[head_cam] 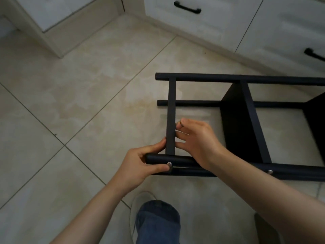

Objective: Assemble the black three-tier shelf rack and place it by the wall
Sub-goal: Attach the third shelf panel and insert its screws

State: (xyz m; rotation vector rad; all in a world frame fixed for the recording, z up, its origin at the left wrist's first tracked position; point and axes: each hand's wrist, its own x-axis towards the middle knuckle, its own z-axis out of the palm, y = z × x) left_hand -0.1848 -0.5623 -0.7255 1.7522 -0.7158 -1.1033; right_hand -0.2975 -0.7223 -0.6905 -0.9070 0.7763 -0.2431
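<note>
The black shelf rack (246, 106) lies on its side on the tiled floor, right of centre. Two black shelf boards (237, 124) stand fitted between its round posts. A flat crossbar (171, 110) joins the posts at the rack's left end. My left hand (140, 166) grips the end of the near post (175, 159), thumb by a silver bolt head (169, 163). My right hand (197, 140) reaches over the near post, its fingers against the crossbar's right side; something small and dark seems pinched at the fingertips, too small to name. A second bolt (270, 172) shows farther right.
White cabinets with black handles (187, 7) line the far side above a plinth. A white cabinet corner (52, 41) juts in at the upper left. My jeans leg and grey shoe (154, 219) stand just below the rack. Beige tiles (79, 103) stretch to the left.
</note>
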